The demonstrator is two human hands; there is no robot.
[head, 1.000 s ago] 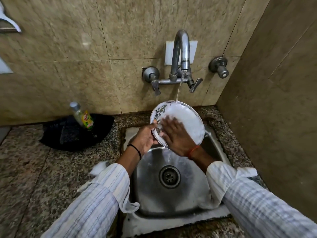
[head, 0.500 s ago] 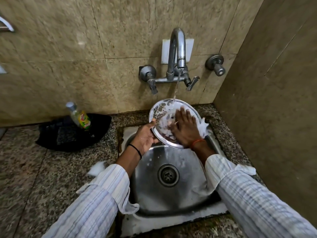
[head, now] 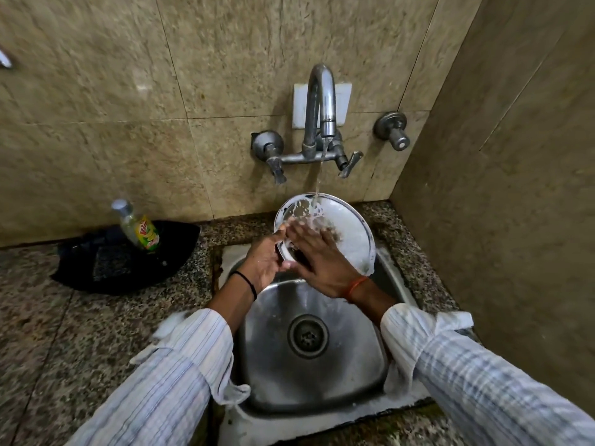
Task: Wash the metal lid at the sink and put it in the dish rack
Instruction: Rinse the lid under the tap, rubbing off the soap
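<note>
Soap bottle (head: 139,228) leans on black cloth (head: 106,268) beside sink (head: 351,381).

1. The clear plastic dish-soap bottle (head: 139,227) with a silver cap carries a yellow-green label; red lettering on it starts with "Vi", and the rest is too blurred to read.

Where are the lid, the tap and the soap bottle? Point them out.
lid (head: 349,235): head view, bare white face.
tap (head: 318,91): head view, curved spout.
soap bottle (head: 145,235): head view, yellow label.
</note>
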